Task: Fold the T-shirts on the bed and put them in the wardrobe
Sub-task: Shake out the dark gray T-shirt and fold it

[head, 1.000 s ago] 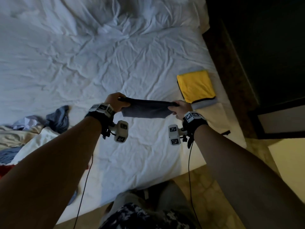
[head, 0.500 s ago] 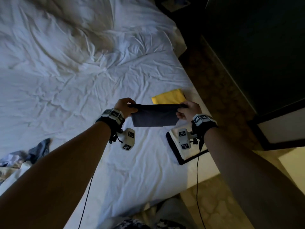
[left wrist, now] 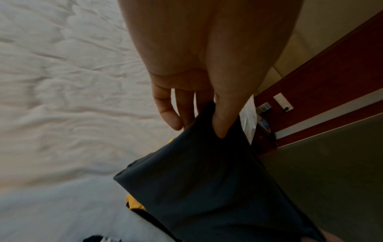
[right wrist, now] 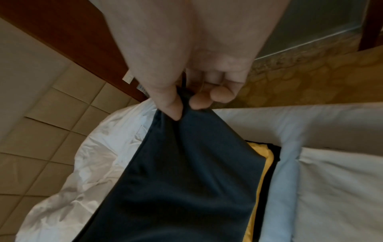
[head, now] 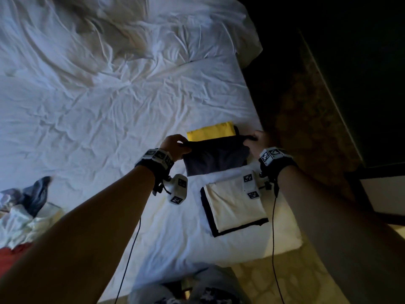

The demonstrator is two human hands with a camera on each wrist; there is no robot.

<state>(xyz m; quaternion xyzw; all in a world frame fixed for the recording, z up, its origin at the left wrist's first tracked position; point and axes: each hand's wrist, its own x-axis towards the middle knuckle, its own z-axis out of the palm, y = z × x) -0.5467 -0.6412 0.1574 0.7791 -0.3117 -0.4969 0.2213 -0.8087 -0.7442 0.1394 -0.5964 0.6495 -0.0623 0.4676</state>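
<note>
Left hand (head: 174, 144) and right hand (head: 258, 142) pinching top corners of soft dark folded T-shirt (head: 215, 157), yellow folded shirt (head: 211, 131) beneath, wrinkled white bed sheet (head: 98, 110), brown patterned floor (right wrist: 311, 70) clear only from right wrist

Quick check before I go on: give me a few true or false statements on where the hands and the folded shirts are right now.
1. Both hands hold the dark T-shirt. True: left hand and right hand each pinch an upper corner.
2. The dark T-shirt lies flat on the bed. False: it hangs from the two hands.
3. A folded yellow T-shirt lies beyond the dark one. True.
4. The folded cream T-shirt sits in the wardrobe. False: it lies on the bed near the edge.
5. Unfolded clothes lie to the person's left. True.
</note>
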